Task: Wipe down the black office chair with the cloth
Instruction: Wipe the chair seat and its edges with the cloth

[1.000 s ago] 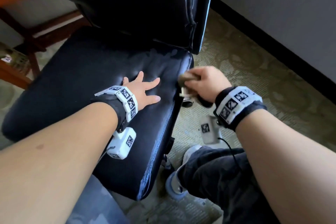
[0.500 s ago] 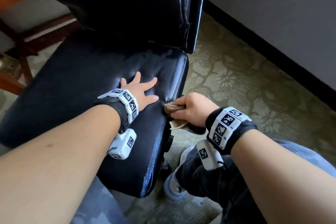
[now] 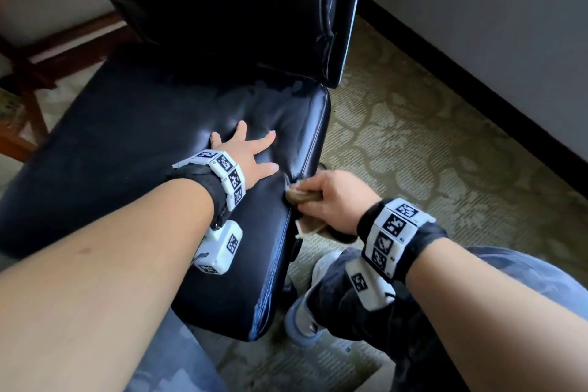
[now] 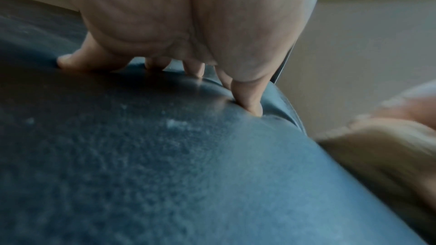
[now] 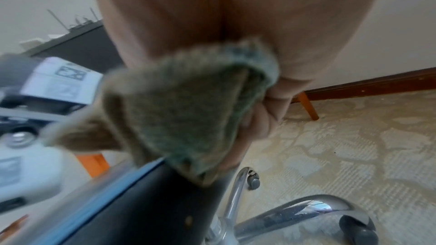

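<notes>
The black office chair fills the left and middle of the head view, its seat shiny and its backrest upright behind. My left hand lies flat on the seat with fingers spread, pressing into the cushion. My right hand grips a bunched olive-brown cloth against the seat's right side edge. In the right wrist view the cloth hangs from my curled fingers onto the seat edge.
Patterned carpet runs right of the chair to a dark baseboard and grey wall. Chrome chair legs with castors spread under the seat. A wooden furniture frame stands at the left. My knee and shoe are below the seat edge.
My right hand has drawn the cloth along the seat's right edge toward me, from near the backrest to about halfway along. The left hand has stayed flat on the seat.
</notes>
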Action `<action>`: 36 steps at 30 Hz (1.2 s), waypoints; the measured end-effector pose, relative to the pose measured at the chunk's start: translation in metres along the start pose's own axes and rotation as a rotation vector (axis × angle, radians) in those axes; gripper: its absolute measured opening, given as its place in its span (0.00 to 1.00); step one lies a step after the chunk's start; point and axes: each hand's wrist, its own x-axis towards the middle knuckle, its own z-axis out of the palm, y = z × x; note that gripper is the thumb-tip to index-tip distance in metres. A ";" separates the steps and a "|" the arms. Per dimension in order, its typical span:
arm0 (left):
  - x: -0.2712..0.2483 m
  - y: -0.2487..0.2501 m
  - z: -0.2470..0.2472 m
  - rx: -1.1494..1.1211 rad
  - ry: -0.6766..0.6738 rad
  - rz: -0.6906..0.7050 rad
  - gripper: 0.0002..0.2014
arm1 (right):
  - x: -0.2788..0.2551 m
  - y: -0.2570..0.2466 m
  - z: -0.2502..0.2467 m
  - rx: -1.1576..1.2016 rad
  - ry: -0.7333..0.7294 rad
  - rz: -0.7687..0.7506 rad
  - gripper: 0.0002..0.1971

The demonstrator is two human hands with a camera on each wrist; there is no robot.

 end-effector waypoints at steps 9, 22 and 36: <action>0.001 0.001 0.002 -0.002 0.014 0.005 0.34 | 0.016 -0.002 -0.021 -0.081 0.329 0.097 0.07; 0.008 0.004 -0.001 0.061 0.007 0.000 0.35 | 0.033 0.004 -0.025 -0.072 0.366 0.159 0.08; -0.011 0.005 -0.018 0.197 -0.042 0.037 0.35 | -0.003 -0.024 -0.007 -0.190 0.265 -0.055 0.14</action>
